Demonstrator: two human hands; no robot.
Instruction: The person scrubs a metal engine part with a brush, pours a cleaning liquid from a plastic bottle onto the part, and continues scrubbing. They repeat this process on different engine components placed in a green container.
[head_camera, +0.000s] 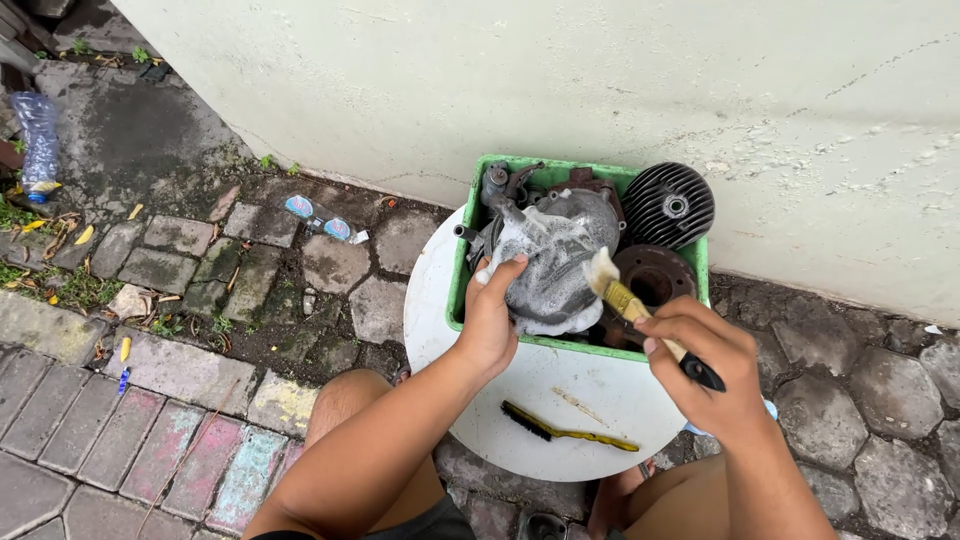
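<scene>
A pale plastered wall (600, 80) rises behind a pavement of mossy grey stone blocks (180, 260); on it sits a round white counter (560, 400), carrying a green plastic crate (462, 270) packed with metal engine parts, among them a black finned cylinder head (668, 205) and a rusty round hub (652, 275); the soapy grey metal engine casing (560, 255) stands in the crate's middle. The foam looks slick; the casing could slip from the grip and tip the crate off the counter's edge. The left hand (490, 315) reaches forward, fingers clasped on the casing's near side; the right hand (705, 360) is clenched around a yellow-handled paintbrush (640, 310), bristles touching the foam. A small yellow-and-black wire brush (565, 428) lies loose on the counter.
</scene>
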